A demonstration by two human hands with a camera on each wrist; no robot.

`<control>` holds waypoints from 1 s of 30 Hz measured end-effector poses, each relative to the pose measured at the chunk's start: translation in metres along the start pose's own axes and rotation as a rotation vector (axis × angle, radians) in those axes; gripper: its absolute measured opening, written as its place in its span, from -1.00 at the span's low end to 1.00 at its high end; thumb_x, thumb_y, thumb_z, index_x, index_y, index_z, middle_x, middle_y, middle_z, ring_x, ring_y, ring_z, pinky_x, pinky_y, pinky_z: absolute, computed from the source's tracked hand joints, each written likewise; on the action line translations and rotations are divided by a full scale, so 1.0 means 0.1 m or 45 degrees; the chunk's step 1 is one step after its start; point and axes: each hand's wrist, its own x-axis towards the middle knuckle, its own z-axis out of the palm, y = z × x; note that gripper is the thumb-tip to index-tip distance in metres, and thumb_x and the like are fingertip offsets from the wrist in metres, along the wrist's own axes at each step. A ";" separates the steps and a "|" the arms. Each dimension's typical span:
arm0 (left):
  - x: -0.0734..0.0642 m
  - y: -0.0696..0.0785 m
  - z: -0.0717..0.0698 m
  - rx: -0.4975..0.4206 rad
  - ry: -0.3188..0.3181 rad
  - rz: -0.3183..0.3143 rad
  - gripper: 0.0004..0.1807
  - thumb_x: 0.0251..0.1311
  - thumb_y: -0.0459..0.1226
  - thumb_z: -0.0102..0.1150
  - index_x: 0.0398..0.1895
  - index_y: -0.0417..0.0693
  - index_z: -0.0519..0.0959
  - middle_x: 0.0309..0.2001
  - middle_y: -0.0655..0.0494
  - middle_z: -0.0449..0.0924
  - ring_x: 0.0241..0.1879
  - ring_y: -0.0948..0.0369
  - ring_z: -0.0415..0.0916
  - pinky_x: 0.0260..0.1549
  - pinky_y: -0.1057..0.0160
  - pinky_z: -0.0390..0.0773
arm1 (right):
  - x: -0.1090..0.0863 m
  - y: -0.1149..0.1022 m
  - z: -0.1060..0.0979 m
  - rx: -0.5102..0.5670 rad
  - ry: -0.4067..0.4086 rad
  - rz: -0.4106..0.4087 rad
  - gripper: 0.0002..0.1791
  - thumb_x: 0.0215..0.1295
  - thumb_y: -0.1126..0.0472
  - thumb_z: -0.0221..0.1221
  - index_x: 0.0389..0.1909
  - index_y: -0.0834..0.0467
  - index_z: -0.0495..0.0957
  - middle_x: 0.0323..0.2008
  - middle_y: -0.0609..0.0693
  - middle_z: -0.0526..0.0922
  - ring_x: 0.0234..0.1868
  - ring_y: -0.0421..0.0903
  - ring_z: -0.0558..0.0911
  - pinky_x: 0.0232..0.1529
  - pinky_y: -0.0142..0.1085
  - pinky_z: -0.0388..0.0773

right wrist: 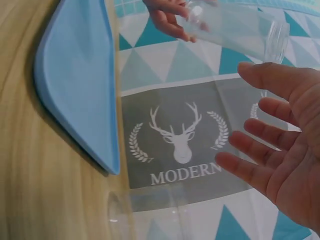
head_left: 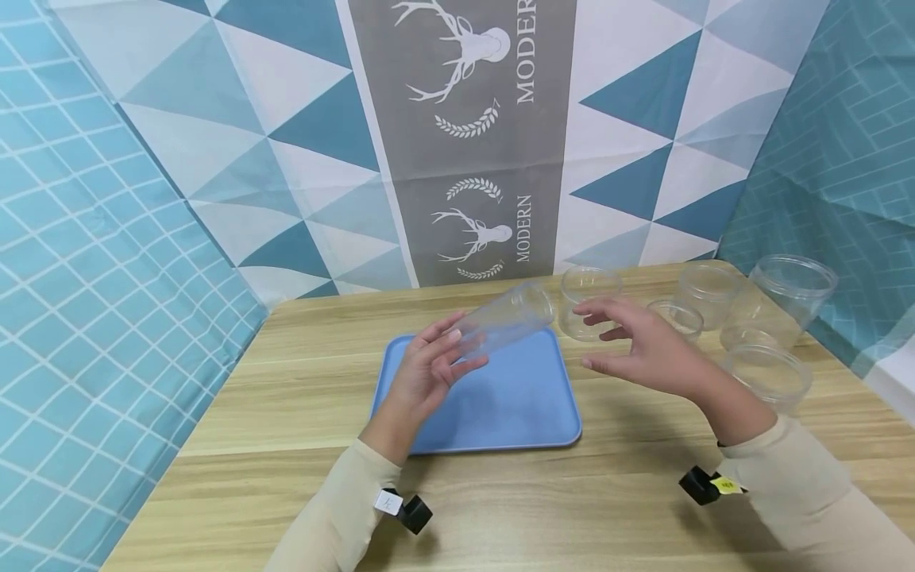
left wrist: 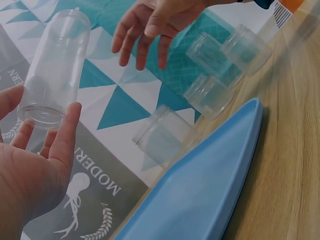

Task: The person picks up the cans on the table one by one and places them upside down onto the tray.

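Two pale sleeves point(head_left: 336, 508) are lying over the near side of the wooden worktop point(head_left: 286, 397), each wrist carrying a small black block point(head_left: 415, 514). The left hand point(head_left: 425, 365) is grasping a clear jar point(head_left: 503, 318) at its base end, between fingers and thumb. The right hand point(head_left: 658, 349) is hovering to the right of the jar, released, its fingers apart and slightly bent, holding nothing. A blue tray point(head_left: 500, 405) is lying flat on the worktop. The jar is staying raised above it, not touching, its necked end tilting upward and to the right. Clear containers point(head_left: 768, 373) are standing grouped at the worktop's right side; a separate pot point(head_left: 589, 306) is standing just beyond the tray's right side. Behind the worktop, a patterned cloth point(head_left: 493, 159) is displaying triangles, deer heads and the word "MODERN".
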 end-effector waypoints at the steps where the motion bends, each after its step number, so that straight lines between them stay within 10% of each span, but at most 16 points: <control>1: 0.00 0.00 -0.01 0.000 0.006 -0.003 -0.68 0.28 -0.45 0.04 0.09 -0.16 0.55 0.01 -0.05 0.61 0.00 0.00 0.61 -0.13 -0.01 0.65 | 0.00 0.01 0.02 0.010 -0.003 0.006 -0.35 0.02 0.36 0.45 0.19 0.19 0.46 0.14 0.10 0.51 0.07 0.07 0.55 -0.05 -0.09 0.62; 30: -0.08 0.25 -0.24 0.068 0.086 0.065 -0.74 0.33 -0.44 0.01 -0.04 -0.06 0.61 -0.04 -0.05 0.62 -0.05 0.03 0.63 -0.17 0.06 0.67 | -0.10 0.19 0.30 -0.178 -0.123 0.383 -0.53 0.11 0.29 0.37 0.05 0.31 0.50 0.05 0.25 0.55 -0.04 0.20 0.61 -0.20 -0.05 0.65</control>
